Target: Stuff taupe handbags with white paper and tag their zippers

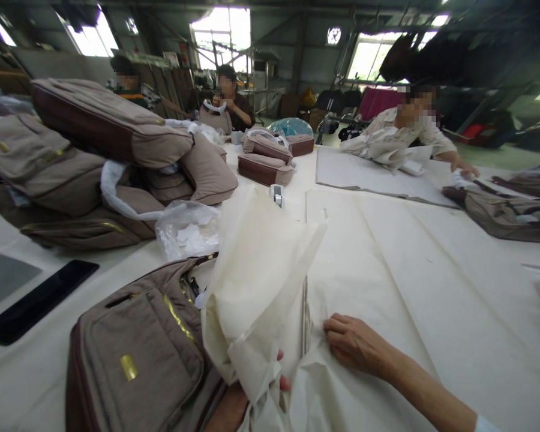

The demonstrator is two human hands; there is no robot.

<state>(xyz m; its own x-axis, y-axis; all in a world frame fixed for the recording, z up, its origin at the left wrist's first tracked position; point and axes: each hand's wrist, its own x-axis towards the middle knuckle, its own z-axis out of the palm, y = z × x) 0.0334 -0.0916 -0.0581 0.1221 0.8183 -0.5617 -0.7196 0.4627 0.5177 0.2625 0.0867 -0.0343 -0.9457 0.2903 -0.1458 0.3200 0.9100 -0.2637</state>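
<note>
A taupe bag (139, 342) with gold trim lies at the near left of the table. My left hand (276, 375) is mostly hidden under a cream fabric cover (256, 282), which it grips and lifts; only a fingertip or two show. My right hand (353, 343) rests on the stack of cream covers (409, 270), its fingers curled and pinching the stack's edge. The lifted cover hangs partly over the bag's open top.
A heap of taupe bags (94, 162) and a clear plastic wrap (186, 228) lie at the left. A dark flat panel (36, 300) lies near the left edge. More bags (265, 159) stand mid-table. Three other people work at the far side and right, with bags (504, 210) there.
</note>
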